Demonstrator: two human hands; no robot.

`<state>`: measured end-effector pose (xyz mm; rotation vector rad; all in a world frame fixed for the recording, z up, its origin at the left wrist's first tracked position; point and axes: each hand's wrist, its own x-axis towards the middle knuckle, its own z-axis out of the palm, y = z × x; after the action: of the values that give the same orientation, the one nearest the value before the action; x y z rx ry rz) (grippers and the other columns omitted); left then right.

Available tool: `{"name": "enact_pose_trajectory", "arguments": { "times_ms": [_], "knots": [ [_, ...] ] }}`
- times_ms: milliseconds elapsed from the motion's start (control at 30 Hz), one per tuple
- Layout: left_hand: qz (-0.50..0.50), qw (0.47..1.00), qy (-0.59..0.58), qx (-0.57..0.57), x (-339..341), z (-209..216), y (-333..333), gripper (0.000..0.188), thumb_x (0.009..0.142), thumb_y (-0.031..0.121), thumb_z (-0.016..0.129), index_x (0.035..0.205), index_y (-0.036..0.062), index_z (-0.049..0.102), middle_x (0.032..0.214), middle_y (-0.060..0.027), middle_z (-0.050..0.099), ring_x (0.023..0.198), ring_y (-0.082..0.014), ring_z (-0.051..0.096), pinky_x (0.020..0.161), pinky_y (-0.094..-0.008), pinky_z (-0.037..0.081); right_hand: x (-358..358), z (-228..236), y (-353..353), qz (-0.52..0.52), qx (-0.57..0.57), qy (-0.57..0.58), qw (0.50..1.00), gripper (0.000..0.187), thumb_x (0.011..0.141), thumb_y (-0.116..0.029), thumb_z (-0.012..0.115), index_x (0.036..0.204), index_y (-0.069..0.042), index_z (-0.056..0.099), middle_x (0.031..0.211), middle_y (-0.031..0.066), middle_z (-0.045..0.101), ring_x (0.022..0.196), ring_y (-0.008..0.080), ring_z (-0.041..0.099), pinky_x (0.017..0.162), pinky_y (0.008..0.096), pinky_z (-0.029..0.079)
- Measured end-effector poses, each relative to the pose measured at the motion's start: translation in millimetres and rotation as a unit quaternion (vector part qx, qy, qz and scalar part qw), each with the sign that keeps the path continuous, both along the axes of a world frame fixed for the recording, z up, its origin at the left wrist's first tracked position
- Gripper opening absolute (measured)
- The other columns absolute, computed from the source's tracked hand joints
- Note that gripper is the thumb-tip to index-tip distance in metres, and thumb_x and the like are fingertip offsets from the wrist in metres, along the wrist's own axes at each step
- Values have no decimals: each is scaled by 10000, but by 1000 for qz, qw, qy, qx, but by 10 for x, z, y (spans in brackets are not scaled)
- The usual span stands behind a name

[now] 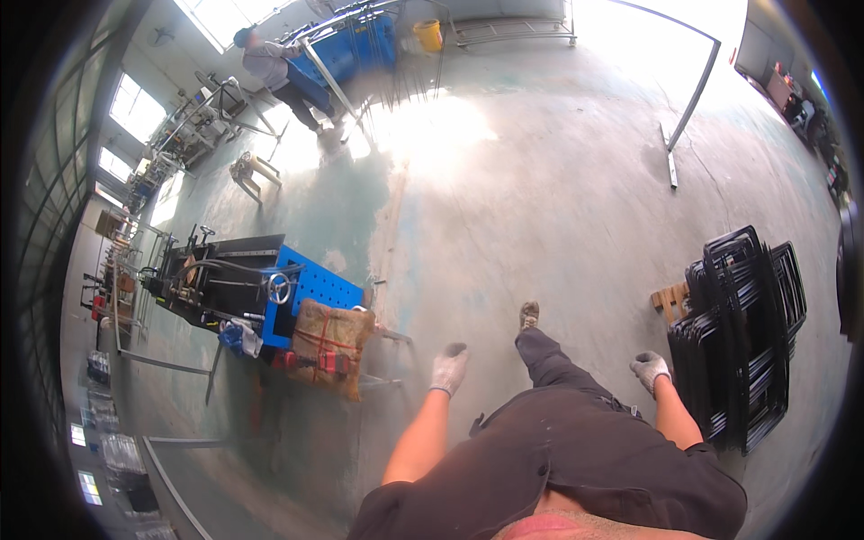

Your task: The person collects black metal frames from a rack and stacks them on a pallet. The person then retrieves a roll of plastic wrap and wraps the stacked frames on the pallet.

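My left hand (448, 371), in a pale work glove with dark fingertips, hangs in the air over the floor. Its fingers lie together, loosely curled, and nothing shows in them. Nearest to it is a tan sack-like cover (335, 328) with red straps, at the end of a blue machine bench (313, 286). My right hand (650, 371), gloved the same way, is held low with curled fingers and nothing visible in it. Just to its right stands a stack of black metal frames (733, 346); the hand is apart from it.
A wooden pallet (670, 301) shows beside the frames. A metal post on a foot (671, 162) stands at the far right. At the far left another person (270, 70) is near blue equipment (360, 45) and a yellow bucket (427, 35). A small stand (256, 171) is on the left.
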<state>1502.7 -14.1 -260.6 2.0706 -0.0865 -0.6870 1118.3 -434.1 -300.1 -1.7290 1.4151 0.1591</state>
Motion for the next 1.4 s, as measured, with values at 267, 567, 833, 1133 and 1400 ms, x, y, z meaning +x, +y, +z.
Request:
{"name": "enact_pose_trajectory", "arguments": {
  "times_ms": [267, 567, 833, 1133, 1400],
  "knots": [
    [-250, 881, 157, 371, 601, -1580, 1194, 373, 968, 326, 654, 1214, 98, 818, 1295, -178, 783, 1195, -394, 748, 1052, -460, 585, 2139, -538, -868, 17, 122, 100, 987, 389, 970, -191, 761, 1290, 29, 729, 944, 99, 774, 749, 190, 700, 637, 393, 569],
    [-341, 837, -122, 409, 2258, -1340, 1045, 217, 864, 375, 763, 900, 192, 874, 998, -99, 844, 978, -306, 815, 874, -468, 623, 4702, -221, -1577, 106, 79, 153, 979, 498, 983, -254, 754, 1424, -28, 706, 1155, 125, 802, 889, 218, 748, 773, 397, 614],
    [-362, 848, -108, 371, 4824, -1529, 225, 220, 949, 212, 654, 925, 167, 868, 958, -120, 836, 868, -316, 818, 778, -470, 641, 7302, 371, -1597, 79, -7, 3, 997, 569, 928, -323, 796, 1421, -51, 717, 1377, 209, 755, 1285, 353, 718, 1103, 430, 561],
    [51, 983, 18, 177, 7841, -729, -14, 349, 895, 219, 674, 1150, 28, 814, 1058, -231, 812, 994, -370, 777, 904, -458, 598, 8150, 222, -1183, 49, 80, 147, 985, 562, 924, -297, 788, 1412, -25, 720, 1228, 191, 803, 1102, 317, 774, 958, 423, 617],
    [39, 982, 118, 145, 8886, -1435, -593, 375, 899, 286, 746, 1169, 36, 816, 1073, -183, 822, 1013, -342, 778, 945, -423, 596, 9659, -257, -2017, 56, 135, 224, 964, 521, 945, -257, 734, 1416, -34, 703, 916, 90, 770, 720, 198, 676, 654, 370, 581]
  ]
}}
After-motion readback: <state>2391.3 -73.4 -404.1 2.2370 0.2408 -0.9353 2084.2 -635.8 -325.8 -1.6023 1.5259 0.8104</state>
